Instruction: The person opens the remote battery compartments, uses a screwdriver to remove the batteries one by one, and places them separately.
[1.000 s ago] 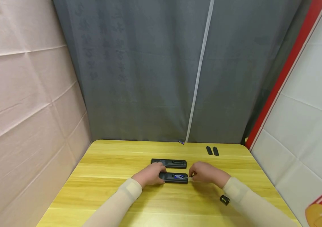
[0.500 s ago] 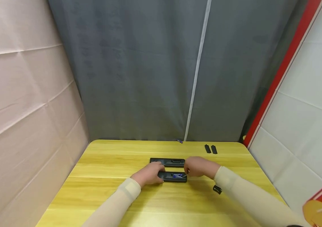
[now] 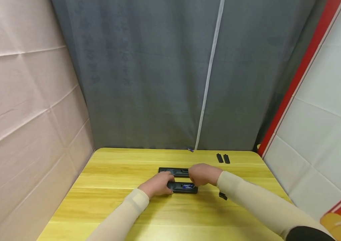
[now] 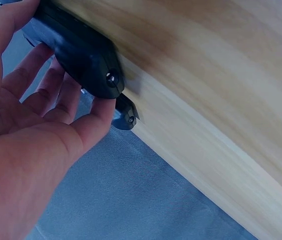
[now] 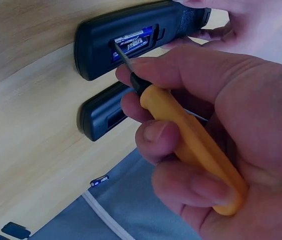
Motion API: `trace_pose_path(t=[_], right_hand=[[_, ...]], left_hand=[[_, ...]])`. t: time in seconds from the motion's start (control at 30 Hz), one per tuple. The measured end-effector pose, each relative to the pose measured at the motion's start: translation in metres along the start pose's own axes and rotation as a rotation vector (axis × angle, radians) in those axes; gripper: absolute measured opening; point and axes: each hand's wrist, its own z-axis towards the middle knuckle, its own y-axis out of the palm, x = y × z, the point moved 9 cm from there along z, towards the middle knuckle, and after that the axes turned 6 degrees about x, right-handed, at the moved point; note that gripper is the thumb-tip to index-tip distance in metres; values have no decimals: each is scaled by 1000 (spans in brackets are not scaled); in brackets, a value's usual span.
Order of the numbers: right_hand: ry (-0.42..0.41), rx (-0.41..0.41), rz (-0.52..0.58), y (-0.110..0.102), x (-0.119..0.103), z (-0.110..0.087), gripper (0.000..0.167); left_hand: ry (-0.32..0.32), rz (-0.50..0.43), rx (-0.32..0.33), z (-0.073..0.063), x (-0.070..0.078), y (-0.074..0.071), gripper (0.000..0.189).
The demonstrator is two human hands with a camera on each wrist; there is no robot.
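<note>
My left hand grips the end of a black remote control lying back up on the table, thumb on one side and fingers on the other. Blue batteries show in its uncovered compartment. In my right hand is a screwdriver with an orange handle, my fingers wrapped round it. Its metal tip reaches into the compartment at one end of the batteries. Just beyond lies a second black remote control, its compartment partly hidden behind my right hand.
Two black battery covers lie at the far right of the wooden table. A blue battery rests at the far edge. Near my right sleeve is a small black object. A grey curtain hangs behind.
My right hand has moved left and slightly away from me, over the near remote control's right end, bringing the screwdriver tip to the batteries. My left hand keeps its grip.
</note>
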Motion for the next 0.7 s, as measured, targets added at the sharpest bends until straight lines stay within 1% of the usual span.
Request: trace_pose_path(t=[0.1, 0.3, 0.53, 0.7], right_hand=[[23, -24, -27, 0, -1, 3, 29], [22, -51, -75, 5, 0, 9, 23], [19, -56, -169, 6, -11, 12, 32], [24, -58, -227, 4, -17, 13, 30]], left_hand=[[-4, 2, 1, 1, 0, 0, 39], [5, -10, 7, 2, 1, 0, 37], [15, -13, 10, -1, 0, -1, 36], [10, -17, 7, -1, -1, 0, 35]])
